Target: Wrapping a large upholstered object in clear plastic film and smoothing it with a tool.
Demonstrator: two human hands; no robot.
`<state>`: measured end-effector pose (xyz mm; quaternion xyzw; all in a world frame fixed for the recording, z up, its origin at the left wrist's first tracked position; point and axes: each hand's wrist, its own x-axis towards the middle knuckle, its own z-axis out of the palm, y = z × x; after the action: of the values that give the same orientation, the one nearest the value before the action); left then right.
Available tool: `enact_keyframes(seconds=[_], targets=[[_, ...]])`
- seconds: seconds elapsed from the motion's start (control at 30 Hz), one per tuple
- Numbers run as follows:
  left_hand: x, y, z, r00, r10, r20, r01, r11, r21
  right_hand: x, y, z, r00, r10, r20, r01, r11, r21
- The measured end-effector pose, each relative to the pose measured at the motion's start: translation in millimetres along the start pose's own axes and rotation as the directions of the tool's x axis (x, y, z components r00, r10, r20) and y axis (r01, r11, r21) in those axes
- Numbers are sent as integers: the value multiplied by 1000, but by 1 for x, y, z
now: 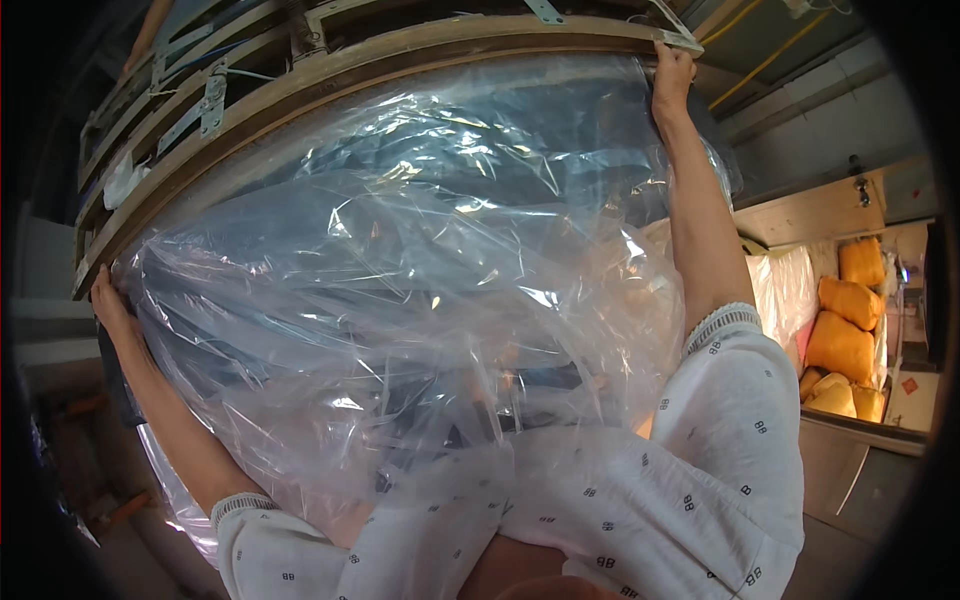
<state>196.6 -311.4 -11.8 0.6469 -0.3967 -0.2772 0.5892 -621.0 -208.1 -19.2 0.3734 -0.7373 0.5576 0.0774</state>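
A wooden furniture frame with slats and metal brackets spans the top of the view, tilted down toward the left. My right hand is closed on its right corner, arm stretched far forward. At the lower left corner, my left hand grips the same frame, its fingers partly hidden behind the edge. Crumpled clear plastic sheeting hangs from below the front rail and drapes down between my arms to my chest. A dark surface shows dimly through the plastic.
At the right, several orange bundles are seen through an opening, beside more clear plastic. A wooden panel with a metal fitting stands above them. Yellow cords run at the upper right. Another person's arm shows at the upper left.
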Motion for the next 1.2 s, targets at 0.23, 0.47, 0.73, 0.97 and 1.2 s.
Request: enact_keyframes(seconds=[0.23,0.47,0.73,0.97,1.2], targets=[[42,-26,-43,993,117,26,-119,945,304,-1,-8,7,999,13,-41,-13,1000,11],[-27,30,-72,950,302,75,-311,919,243,-11,-39,-65,715,226,662,-413,900,139],[-180,-9,-200,921,347,-176,-233,855,463,-138,-74,-221,541,-142,829,16,987,158],[-326,-158,-156,863,-391,320,447,886,-121,-271,-97,-227,141,1,990,110,994,-16],[-430,-153,-3,845,-403,351,465,879,-110,-356,-204,-148,-215,-42,976,252,963,97]])
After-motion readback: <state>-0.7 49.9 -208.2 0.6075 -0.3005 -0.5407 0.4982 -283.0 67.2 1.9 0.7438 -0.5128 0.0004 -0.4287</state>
